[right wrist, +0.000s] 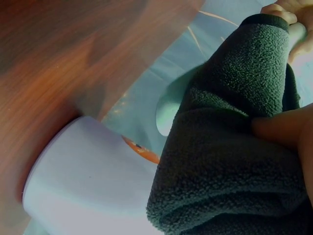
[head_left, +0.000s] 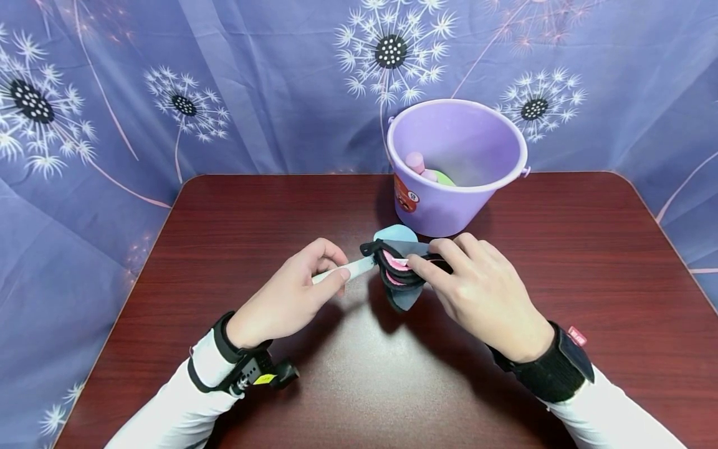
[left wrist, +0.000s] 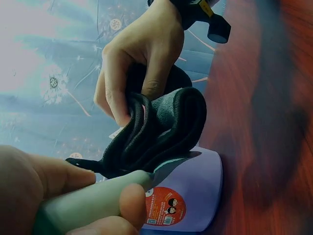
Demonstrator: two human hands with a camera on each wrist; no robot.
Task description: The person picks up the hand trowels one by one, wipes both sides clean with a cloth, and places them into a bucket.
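Observation:
My left hand [head_left: 291, 292] grips the pale blue-green handle of a toy shovel [head_left: 360, 267], thumb on one side and fingers curled under it. The shovel's rounded blade shows behind a folded fleece cloth [head_left: 405, 297], which is grey with black edging and pink inside. My right hand [head_left: 483, 288] pinches the cloth bunched around the blade end, above the table. In the left wrist view, the cloth's folds [left wrist: 188, 117] sit right at the end of the handle [left wrist: 98, 200]. The right wrist view has the right thumb [right wrist: 281, 127] pressing into the fleece, with part of the blade [right wrist: 168, 110] behind it.
A purple bucket [head_left: 434, 209] stands at the back of the dark red wood table [head_left: 269, 218], just beyond the cloth. Inside are pink pieces [head_left: 415, 163] and a green piece [head_left: 443, 178]. A blue curtain with dandelion prints [head_left: 280, 93] hangs behind the table.

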